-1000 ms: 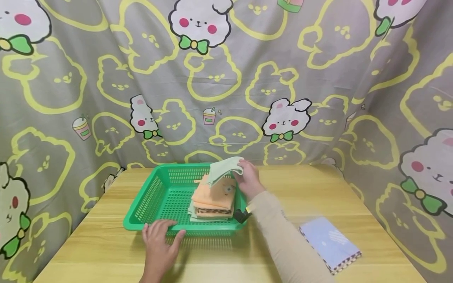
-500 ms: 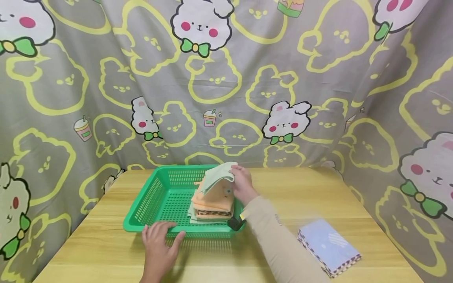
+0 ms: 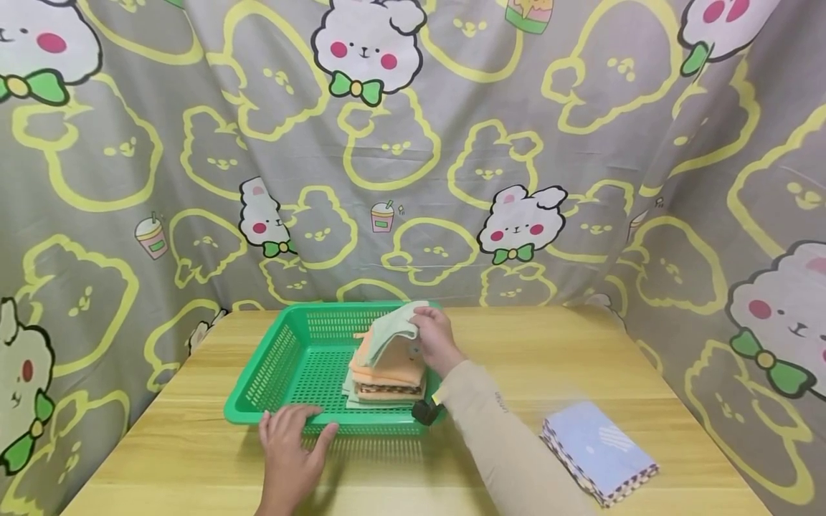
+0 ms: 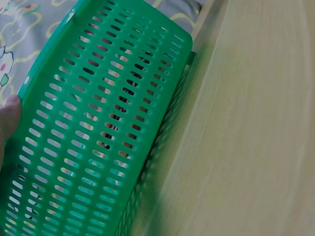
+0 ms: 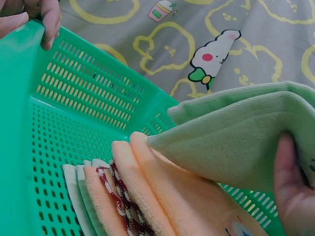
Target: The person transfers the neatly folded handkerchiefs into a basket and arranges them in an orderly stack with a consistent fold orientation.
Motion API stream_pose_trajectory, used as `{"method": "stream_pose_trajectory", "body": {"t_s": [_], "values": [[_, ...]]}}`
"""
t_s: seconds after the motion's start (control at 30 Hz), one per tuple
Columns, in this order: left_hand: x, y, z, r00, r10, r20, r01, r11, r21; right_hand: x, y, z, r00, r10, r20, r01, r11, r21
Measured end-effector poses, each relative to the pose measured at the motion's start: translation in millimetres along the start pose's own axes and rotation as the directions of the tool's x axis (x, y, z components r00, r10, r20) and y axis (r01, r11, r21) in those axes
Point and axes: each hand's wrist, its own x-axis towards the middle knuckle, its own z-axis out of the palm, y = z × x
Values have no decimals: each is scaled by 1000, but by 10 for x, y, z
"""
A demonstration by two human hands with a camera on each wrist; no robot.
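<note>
My right hand (image 3: 435, 337) pinches a folded pale green towel (image 3: 395, 330) by its right edge, thumb on the near side in the right wrist view. The towel's free end droops onto a stack of folded towels (image 3: 387, 369), touching the orange towel (image 5: 172, 191) on top. Below that lie more towels, some orange, some pale green, one edge brown-and-white patterned. The stack sits in the right part of a green plastic basket (image 3: 258, 383). At the basket's near rim, my left hand (image 3: 293, 448) grips the edge, fingers over it and thumb (image 4: 10, 115) outside.
A folded blue towel (image 3: 600, 448) with a checked border lies on the wooden table (image 3: 542, 344), right of my forearm. A grey patterned curtain (image 3: 413, 165) hangs behind and on both sides. A small black device (image 3: 424, 411) is at my right wrist.
My right hand has moved left and slightly down with the pale green towel, which now droops lower over the stack. The left hand keeps its place on the rim.
</note>
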Motion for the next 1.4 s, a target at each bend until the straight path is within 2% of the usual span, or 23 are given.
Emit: {"method": "stream_pose_trajectory", "body": {"t_s": [0.43,0.7,0.83,1.0,1.27,1.4], "values": [[-33,-11,7,1000,14,-8,-14,1000,0,1,94,-7,1000,-22,9,23,979,-203],[-26,-1,12,1000,19,-14,-19,1000,-4,-66,63,21,997,30,71,-12,969,-248],[-24,3,14,1000,17,-14,-17,1000,-4,-67,52,16,996,28,80,-7,967,-255],[-4,11,8,1000,15,-2,-15,1000,-5,-52,8,24,1000,3,26,3,970,-245],[10,8,-4,1000,15,-1,-15,1000,-5,-36,-85,152,999,-25,28,29,988,-155],[-1,-5,6,1000,20,-15,-20,1000,0,-28,-109,259,999,-32,19,33,996,-79]]}}
